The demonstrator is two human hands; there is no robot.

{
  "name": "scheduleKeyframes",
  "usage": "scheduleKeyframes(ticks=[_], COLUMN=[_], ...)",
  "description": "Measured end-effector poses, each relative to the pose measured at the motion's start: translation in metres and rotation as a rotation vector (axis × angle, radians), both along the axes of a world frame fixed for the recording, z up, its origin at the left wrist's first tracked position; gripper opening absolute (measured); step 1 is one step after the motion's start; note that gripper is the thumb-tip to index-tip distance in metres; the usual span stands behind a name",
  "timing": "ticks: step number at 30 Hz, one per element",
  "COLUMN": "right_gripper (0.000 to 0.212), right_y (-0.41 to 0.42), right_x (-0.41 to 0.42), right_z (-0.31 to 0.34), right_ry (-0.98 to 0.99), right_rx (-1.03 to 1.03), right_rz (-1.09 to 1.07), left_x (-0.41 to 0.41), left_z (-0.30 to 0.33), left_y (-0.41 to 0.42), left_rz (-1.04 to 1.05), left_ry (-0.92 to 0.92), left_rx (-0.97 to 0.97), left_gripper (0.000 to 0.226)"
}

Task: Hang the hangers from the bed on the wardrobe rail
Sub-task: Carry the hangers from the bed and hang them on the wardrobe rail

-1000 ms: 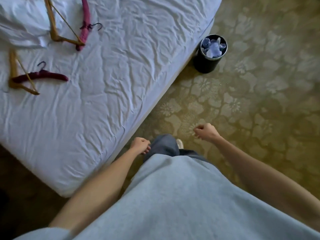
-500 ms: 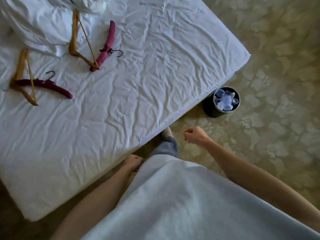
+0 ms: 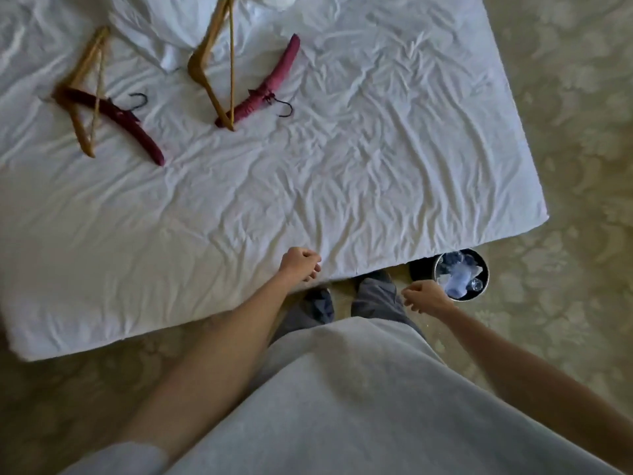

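Four hangers on bed, well beyond empty left hand.

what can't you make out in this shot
- Wardrobe rail: nowhere in the head view, so where the hangers go is unknown.
- Right wooden hanger: its top is cut off by the upper edge.
- Left wooden hanger: no hook is visible.
- White bundle: mostly beyond the upper edge.
- Waste bin: partly hidden behind the bed corner; contents blurred.
- Feet: covered by trousers and the bed edge.
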State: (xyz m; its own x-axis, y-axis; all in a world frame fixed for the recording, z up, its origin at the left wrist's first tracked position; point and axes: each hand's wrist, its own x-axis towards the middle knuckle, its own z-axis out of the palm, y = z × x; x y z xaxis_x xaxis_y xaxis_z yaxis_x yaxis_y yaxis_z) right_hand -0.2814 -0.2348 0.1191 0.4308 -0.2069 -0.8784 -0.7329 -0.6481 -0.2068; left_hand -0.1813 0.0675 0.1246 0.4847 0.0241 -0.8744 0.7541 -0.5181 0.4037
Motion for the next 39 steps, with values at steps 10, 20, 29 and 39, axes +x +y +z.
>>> scheduleKeyframes(ticks=[10,20,29,39], right_gripper=[0.017,0.016,0.02,0.035], right_y=[0.023,0.128,0.205,0.218], right_x=[0.154,0.355,0.515,0.636], right_z=[-0.001,0.002,-0.074,-0.16], right_ry=[-0.052,-0.289,-0.342,-0.913], right_rx=[0.24,0.364,0.267,0.027], right_rz=[0.247,0.35,0.468,0.968], left_x=[0.042,0.207,0.369,0.478], left_z=[-0.005,-0.009,-0.063,-0.157], left_y=[-0.016,0.016,0.11,0.187], left_rz=[0.486,0.67,0.694,0.558], left_ry=[0.065,-0.123,-0.237,-0.309], left_rx=[0.076,0.081,0.152,0.492], left_gripper=[0.017,0.012,0.015,0.027])
